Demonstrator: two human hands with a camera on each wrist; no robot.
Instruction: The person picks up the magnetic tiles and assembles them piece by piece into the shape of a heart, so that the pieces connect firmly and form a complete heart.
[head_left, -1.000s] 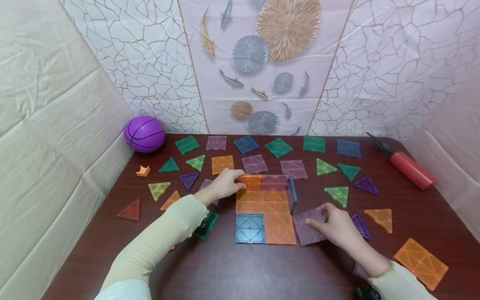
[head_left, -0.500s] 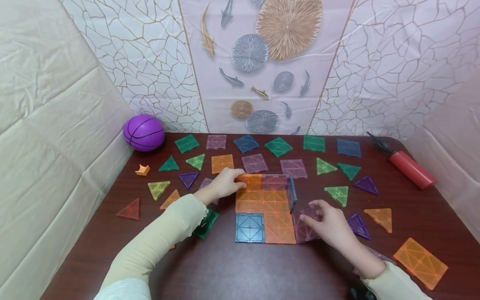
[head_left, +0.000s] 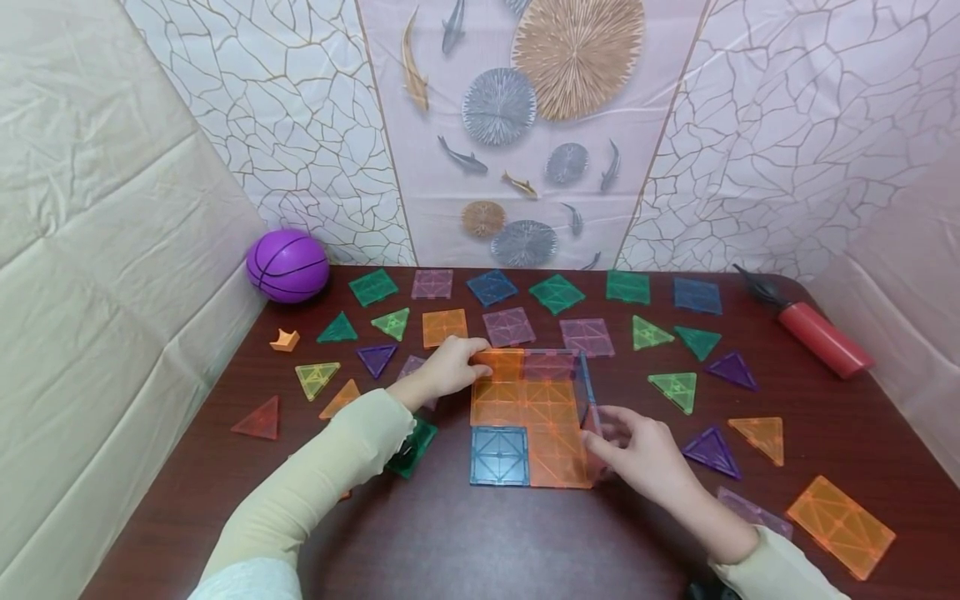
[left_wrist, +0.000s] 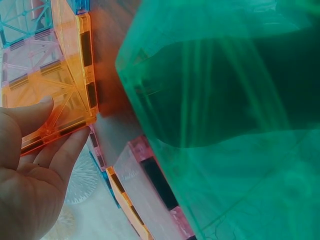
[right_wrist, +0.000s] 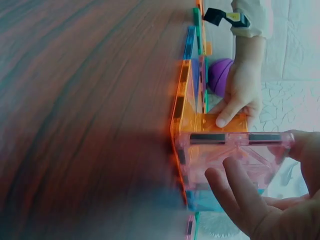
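Note:
My left hand (head_left: 448, 367) pinches the left end of an upright orange magnetic tile (head_left: 504, 364), thumb inside and fingers behind. Beside that tile stand a pink tile (head_left: 551, 365) at the back and a blue tile (head_left: 583, 383) along the right. Between thumb and fingers, my right hand (head_left: 648, 454) holds a see-through pink magnetic tile (right_wrist: 200, 160) upright at the right edge of the flat orange tiles (head_left: 558, 454), in front of the blue one. A flat light-blue tile (head_left: 499, 457) fills the front left corner of the base.
Loose square and triangular tiles lie around the build, among them a purple triangle (head_left: 712, 452) and a large orange tile (head_left: 842, 527). A purple ball (head_left: 288, 266) sits back left, a red hand pump (head_left: 825, 339) back right. A green tile (head_left: 411, 447) lies beneath the left forearm.
My right hand has moved left and tipped the pink tile from lying nearly flat to upright against the base's right edge. The left hand has kept its place.

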